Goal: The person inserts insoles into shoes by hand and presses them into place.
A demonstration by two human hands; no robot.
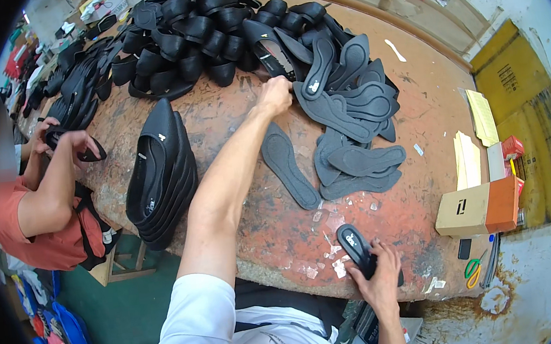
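My left hand [275,96] reaches far across the table, its fingers closed at the heel of a black pointed flat shoe [265,39] with a small gold ornament. Close beside it spreads a heap of dark grey insoles [365,107], and a single insole [288,164] lies apart, nearer to me. At the near table edge my right hand [380,276] wraps around another black shoe [355,245], whose dark insole and pale printed mark show. My palm and fingers cover the rest of that shoe. A nested stack of black flats [161,173] stands left of my left forearm.
Black shoes [189,37] pile up at the back of the worn table [230,110]. A co-worker [40,208] at the left handles a black shoe. At the right are a cardboard box [468,210], yellow papers [467,160], scissors [474,271] and a phone [464,248].
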